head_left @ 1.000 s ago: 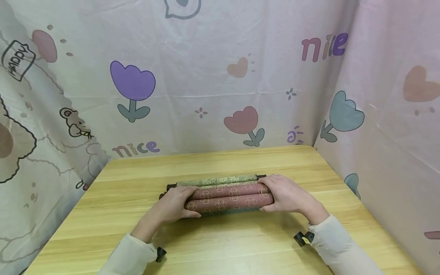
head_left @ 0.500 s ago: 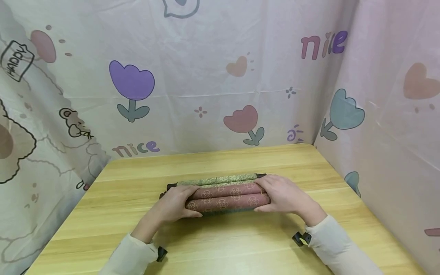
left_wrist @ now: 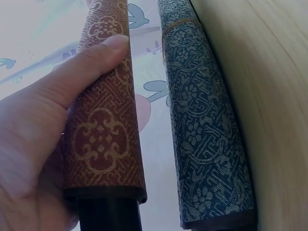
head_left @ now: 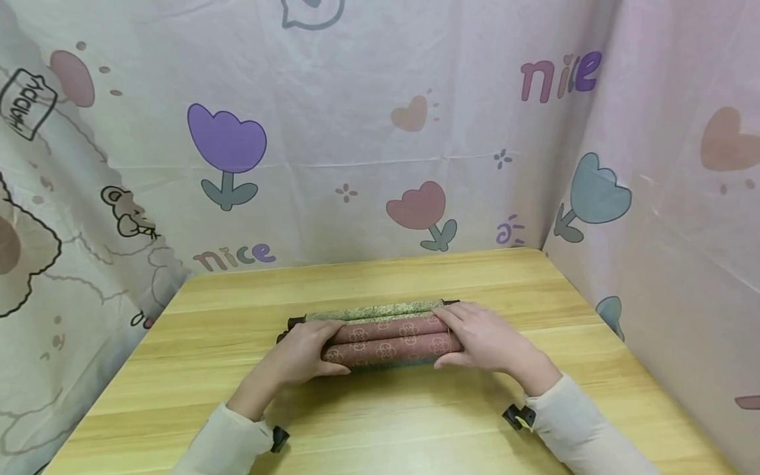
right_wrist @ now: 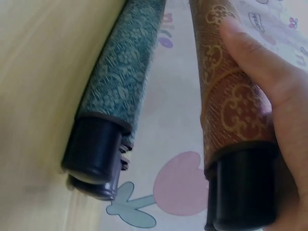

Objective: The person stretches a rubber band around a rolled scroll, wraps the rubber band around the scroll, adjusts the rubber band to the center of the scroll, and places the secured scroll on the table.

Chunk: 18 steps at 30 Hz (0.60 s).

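Note:
Two red scrolls (head_left: 386,349) with gold flower patterns lie side by side across the middle in the head view. My left hand (head_left: 301,351) grips their left end and my right hand (head_left: 489,340) their right end, thumbs on the near side. The left wrist view shows the left thumb (left_wrist: 91,65) pressed along the red cloth, above a black end knob. A blue patterned scroll (left_wrist: 199,115) lies on the table below, a gap apart from the red. Just behind the red pair is a yellow-green scroll (head_left: 410,308). The fingers on the far side are mostly hidden.
The wood-grain table (head_left: 196,376) extends around the scrolls on all sides. A printed curtain (head_left: 338,132) hangs behind it and along both sides. In the right wrist view, black knobs (right_wrist: 94,149) end the blue scrolls, one knob under another.
My right hand has slid slightly left along the red scrolls. The left hand keeps its grip almost unmoved, and the yellow-green scroll stays in place.

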{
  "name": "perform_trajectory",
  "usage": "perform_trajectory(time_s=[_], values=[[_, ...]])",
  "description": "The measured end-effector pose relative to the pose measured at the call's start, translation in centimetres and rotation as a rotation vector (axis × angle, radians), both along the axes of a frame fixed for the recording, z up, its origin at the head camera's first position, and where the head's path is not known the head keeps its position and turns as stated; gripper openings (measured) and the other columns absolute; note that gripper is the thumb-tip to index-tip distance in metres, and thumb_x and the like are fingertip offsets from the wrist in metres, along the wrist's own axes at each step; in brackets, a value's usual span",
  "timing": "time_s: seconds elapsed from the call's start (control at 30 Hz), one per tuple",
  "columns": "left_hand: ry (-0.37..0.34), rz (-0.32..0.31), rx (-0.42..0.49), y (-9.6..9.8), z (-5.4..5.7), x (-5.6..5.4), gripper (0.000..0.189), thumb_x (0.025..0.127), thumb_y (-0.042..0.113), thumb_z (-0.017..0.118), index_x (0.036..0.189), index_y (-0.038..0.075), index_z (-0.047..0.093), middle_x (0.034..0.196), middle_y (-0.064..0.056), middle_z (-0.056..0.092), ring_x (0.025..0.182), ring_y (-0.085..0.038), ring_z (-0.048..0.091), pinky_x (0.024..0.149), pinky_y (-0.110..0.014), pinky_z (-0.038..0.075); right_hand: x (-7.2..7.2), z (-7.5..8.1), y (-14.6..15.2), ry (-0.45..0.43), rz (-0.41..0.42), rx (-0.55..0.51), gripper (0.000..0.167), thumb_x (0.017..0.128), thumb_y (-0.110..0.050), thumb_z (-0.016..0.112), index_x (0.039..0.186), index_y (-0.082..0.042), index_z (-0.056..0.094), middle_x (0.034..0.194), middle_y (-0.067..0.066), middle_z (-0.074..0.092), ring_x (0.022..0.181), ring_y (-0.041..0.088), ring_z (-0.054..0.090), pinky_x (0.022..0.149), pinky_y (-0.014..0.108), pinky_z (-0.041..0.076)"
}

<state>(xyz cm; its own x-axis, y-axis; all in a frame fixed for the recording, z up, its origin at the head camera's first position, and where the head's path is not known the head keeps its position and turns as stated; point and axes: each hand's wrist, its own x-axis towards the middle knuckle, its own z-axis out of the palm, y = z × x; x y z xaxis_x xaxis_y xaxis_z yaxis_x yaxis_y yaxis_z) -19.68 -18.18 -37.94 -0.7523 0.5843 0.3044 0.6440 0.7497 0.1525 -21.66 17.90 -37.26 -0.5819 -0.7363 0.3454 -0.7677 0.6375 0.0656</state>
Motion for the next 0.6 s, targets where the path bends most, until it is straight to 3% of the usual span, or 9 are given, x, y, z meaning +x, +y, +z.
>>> perform_trajectory(time_s=[0.17,0.3,0.6], values=[[-0.019,0.008,0.002,-0.2,-0.1,0.0,0.077,0.074,0.049,0.083,0.130,0.002,0.060,0.121,-0.013,0.065,0.108,-0.032,0.063,0.092,-0.049,0.051,-0.3,0.2,0.9,-0.025,-0.031,0.004,0.098,0.074,-0.063,0.075,0.143,0.000,0.045,0.131,0.013,0.058,0.120,0.031,0.054,0.104,0.049,0.040],[-0.017,0.015,0.009,-0.3,-0.1,0.0,0.075,0.074,0.049,0.083,0.129,0.003,0.060,0.120,-0.013,0.065,0.108,-0.031,0.063,0.091,-0.048,0.051,-0.4,0.4,1.3,-0.023,-0.045,0.005,0.091,0.075,-0.059,0.077,0.140,-0.002,0.049,0.130,0.010,0.059,0.119,0.030,0.055,0.103,0.049,0.040],[-0.026,0.021,0.010,-0.4,-0.1,0.0,0.077,0.074,0.050,0.082,0.129,0.002,0.060,0.120,-0.013,0.065,0.108,-0.032,0.063,0.091,-0.048,0.052,-0.4,0.2,1.2,0.053,-0.022,0.027,0.080,0.080,-0.055,0.073,0.137,-0.004,0.051,0.127,0.009,0.060,0.116,0.029,0.056,0.101,0.048,0.042]])
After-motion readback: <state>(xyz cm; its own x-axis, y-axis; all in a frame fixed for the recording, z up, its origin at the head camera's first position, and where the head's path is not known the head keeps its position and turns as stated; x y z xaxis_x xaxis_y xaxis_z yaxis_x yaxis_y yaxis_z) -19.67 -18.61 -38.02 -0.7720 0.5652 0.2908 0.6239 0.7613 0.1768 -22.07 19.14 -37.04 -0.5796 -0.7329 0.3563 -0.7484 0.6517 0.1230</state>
